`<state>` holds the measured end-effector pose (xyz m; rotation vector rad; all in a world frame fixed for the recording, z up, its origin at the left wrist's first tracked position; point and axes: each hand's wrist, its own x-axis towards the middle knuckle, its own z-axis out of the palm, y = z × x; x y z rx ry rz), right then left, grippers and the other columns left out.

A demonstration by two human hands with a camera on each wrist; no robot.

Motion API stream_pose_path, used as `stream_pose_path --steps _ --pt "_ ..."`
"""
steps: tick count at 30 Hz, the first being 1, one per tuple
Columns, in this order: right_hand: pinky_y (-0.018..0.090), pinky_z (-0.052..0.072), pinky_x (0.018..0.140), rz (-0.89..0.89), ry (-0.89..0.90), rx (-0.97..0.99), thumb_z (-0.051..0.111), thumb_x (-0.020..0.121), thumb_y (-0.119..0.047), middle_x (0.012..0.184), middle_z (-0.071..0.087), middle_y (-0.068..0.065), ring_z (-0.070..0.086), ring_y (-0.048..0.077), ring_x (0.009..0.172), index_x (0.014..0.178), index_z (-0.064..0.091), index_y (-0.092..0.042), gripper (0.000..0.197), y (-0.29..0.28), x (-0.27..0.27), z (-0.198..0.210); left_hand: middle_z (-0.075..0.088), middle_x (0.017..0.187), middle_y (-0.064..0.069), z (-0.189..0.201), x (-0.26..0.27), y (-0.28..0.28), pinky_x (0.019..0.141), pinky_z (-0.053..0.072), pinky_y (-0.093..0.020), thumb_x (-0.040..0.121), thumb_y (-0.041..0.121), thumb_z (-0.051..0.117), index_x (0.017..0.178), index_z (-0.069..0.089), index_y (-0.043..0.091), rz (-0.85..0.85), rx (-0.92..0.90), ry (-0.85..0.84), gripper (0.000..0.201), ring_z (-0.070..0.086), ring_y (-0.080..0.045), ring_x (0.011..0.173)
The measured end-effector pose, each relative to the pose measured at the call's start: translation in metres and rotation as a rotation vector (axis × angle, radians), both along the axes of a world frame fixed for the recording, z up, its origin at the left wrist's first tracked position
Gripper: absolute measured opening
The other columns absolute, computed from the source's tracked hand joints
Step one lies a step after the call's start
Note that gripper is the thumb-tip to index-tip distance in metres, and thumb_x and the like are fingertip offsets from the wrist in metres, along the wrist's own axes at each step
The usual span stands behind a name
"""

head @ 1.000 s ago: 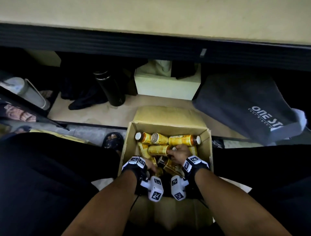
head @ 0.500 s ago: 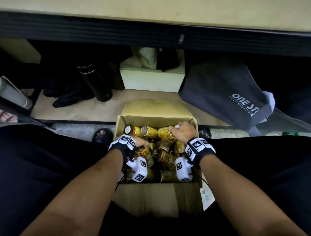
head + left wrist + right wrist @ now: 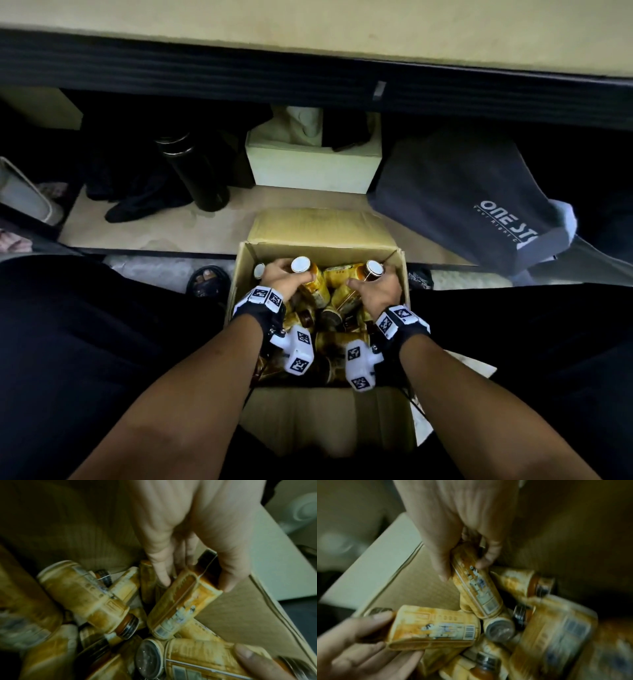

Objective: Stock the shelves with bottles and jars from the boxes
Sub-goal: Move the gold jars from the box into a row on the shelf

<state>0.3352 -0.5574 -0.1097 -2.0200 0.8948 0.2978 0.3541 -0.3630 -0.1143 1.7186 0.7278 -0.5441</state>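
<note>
An open cardboard box [image 3: 399,274] between my knees holds several yellow-labelled bottles lying in a heap. My left hand [image 3: 284,277] grips one bottle [image 3: 310,281] near its white cap at the far left of the box. In the left wrist view the left hand [image 3: 193,582] curls round the dark neck of that bottle [image 3: 178,608]. My right hand [image 3: 373,287] grips a second bottle [image 3: 346,274] at the far right, cap up. The right wrist view shows the right hand [image 3: 464,568] wrapped round this bottle [image 3: 477,588], tilted over the heap.
The low shelf board [image 3: 154,226] lies just beyond the box. On it stand a black flask [image 3: 193,171], a cream box [image 3: 311,164], a dark cloth [image 3: 137,202] and a grey printed bag [image 3: 462,198]. A sandalled foot [image 3: 207,281] is left of the box.
Both hands moved from the middle of the heap to the far end of the box. Each has closed round a bottle and tipped it cap-up.
</note>
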Motion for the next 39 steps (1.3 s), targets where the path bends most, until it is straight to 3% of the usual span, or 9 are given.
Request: stream_pose_path --steps 3,5,7,9,13,17,29,35,39 --pt "0.037 0.053 0.095 0.045 -0.069 0.142 0.091 0.058 -0.019 0.102 0.071 -0.002 0.068 0.023 0.099 0.111 0.063 -0.016 0.059 -0.001 0.000 0.000 0.072 0.108 -0.001 0.010 0.006 -0.004 0.094 0.053 -0.039 0.042 0.037 0.090 0.117 0.066 0.013 -0.008 -0.069 -0.074 0.082 0.067 -0.016 0.099" --pt "0.035 0.055 0.090 0.138 -0.147 0.259 0.088 0.061 -0.006 0.097 0.074 0.002 0.071 0.021 0.092 0.105 0.067 -0.014 0.049 0.000 0.002 0.011 0.072 0.108 0.002 0.025 0.008 -0.003 0.097 0.051 -0.039 0.040 0.047 0.088 0.115 0.068 0.015 -0.035 -0.114 -0.141 0.084 0.067 -0.015 0.101" --pt "0.026 0.055 0.085 0.214 -0.222 0.344 0.084 0.065 0.004 0.101 0.074 0.003 0.070 0.011 0.089 0.109 0.065 -0.009 0.050 0.003 0.005 0.031 0.073 0.106 0.005 0.046 0.007 -0.001 0.099 0.049 -0.037 0.051 0.046 0.087 0.114 0.069 0.016 -0.097 -0.154 -0.210 0.071 0.068 -0.013 0.102" --pt "0.017 0.054 0.080 0.239 -0.280 0.425 0.084 0.066 0.004 0.107 0.071 0.000 0.068 0.002 0.089 0.114 0.061 -0.009 0.055 0.004 0.009 0.056 0.074 0.104 0.002 0.071 0.005 -0.002 0.099 0.050 -0.040 0.069 0.029 0.084 0.113 0.070 0.015 -0.132 -0.234 -0.277 0.048 0.069 -0.016 0.101" --pt "0.026 0.056 0.083 0.296 -0.397 0.480 0.088 0.066 -0.012 0.108 0.073 0.002 0.071 0.009 0.095 0.111 0.067 -0.015 0.050 0.009 0.012 0.107 0.074 0.101 -0.009 0.126 0.002 -0.003 0.090 0.054 -0.044 0.081 0.017 0.075 0.109 0.070 0.014 -0.077 -0.332 -0.483 0.029 0.070 -0.027 0.098" --pt "0.021 0.054 0.076 0.395 -0.623 0.535 0.079 0.076 -0.005 0.101 0.075 0.001 0.071 0.011 0.094 0.113 0.069 -0.009 0.039 0.021 0.007 0.185 0.072 0.102 -0.012 0.196 -0.001 0.008 0.082 0.057 -0.036 0.089 0.015 0.066 0.112 0.067 0.009 -0.103 -0.358 -0.677 0.023 0.069 -0.018 0.091" --pt "0.030 0.056 0.084 0.579 -1.235 0.429 0.078 0.079 -0.008 0.106 0.074 0.006 0.070 0.018 0.099 0.116 0.067 -0.007 0.038 0.045 0.030 0.421 0.069 0.105 -0.021 0.426 0.019 0.020 0.088 0.055 -0.047 0.091 0.021 0.065 0.109 0.065 -0.001 -0.099 -0.375 -1.273 0.029 0.067 -0.026 0.093" --pt "0.038 0.054 0.094 0.565 -1.100 0.253 0.083 0.074 -0.013 0.108 0.073 0.001 0.069 0.014 0.100 0.118 0.066 -0.008 0.048 0.048 0.074 0.424 0.070 0.103 -0.007 0.428 0.056 0.018 0.089 0.056 -0.038 0.086 0.020 0.071 0.109 0.063 0.010 -0.051 -0.135 -1.259 0.026 0.067 -0.014 0.093" --pt "0.032 0.051 0.096 0.595 -0.954 0.013 0.087 0.068 -0.022 0.112 0.069 -0.007 0.064 0.010 0.104 0.124 0.062 -0.017 0.062 0.044 0.088 0.423 0.070 0.109 -0.002 0.417 0.072 0.031 0.095 0.053 -0.040 0.079 0.024 0.078 0.115 0.062 0.011 -0.153 0.022 -1.156 0.042 0.065 -0.013 0.101"
